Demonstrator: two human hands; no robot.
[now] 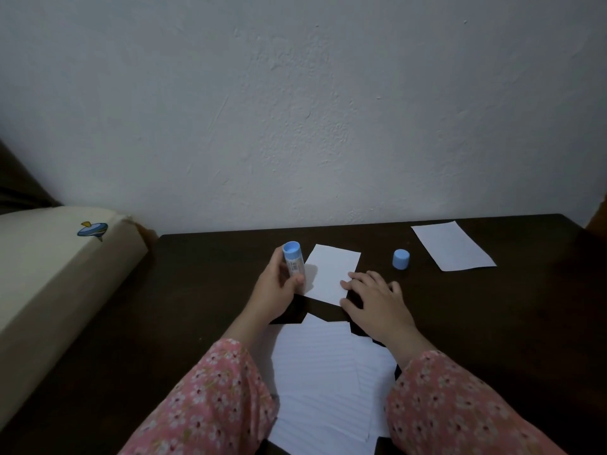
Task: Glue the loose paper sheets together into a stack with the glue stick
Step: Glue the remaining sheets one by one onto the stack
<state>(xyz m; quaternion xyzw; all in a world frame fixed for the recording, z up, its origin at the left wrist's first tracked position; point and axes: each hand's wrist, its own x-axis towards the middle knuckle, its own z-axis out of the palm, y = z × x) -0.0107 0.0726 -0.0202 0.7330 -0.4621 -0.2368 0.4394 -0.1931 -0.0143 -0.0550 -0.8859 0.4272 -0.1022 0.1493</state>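
Note:
My left hand [277, 287] grips a blue and white glue stick [293, 261] upright, its lower end at the left edge of a small white paper sheet [328, 270]. My right hand [374, 298] lies flat with its fingers pressing the right side of that sheet. The sheet sits on the dark table [197, 290]. The glue stick's blue cap [401, 258] stands on the table to the right. Another small white sheet [451, 246] lies at the back right. Lined white sheets [318, 379] lie near me between my forearms.
A cream cushion or mattress edge [56, 270] with a small blue print borders the table's left side. A pale wall [295, 110] rises right behind the table. Pink floral sleeves [210, 399] cover both forearms.

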